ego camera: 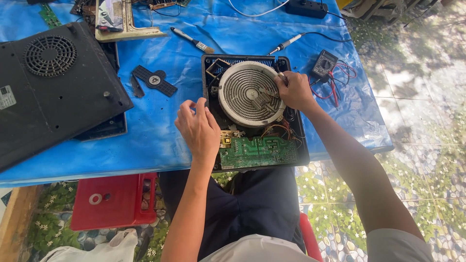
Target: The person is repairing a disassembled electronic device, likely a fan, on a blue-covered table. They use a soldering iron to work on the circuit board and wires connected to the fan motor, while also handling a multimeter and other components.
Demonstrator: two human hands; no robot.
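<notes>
Lying at the far left of the blue-covered surface [160, 140] is a black upturned cooker casing [53, 87], with a small black fan part [154, 80] just beside it. Next comes the left hand [198, 128], fingers loosely curled, resting against the left edge of the opened cooker base [303, 145]. Inside sits the round heating coil [247, 93] above a green circuit board [257, 151]. On the coil's right rim, the right hand [294, 90] pinches a small metal piece; a multimeter [324, 64] lies beyond
</notes>
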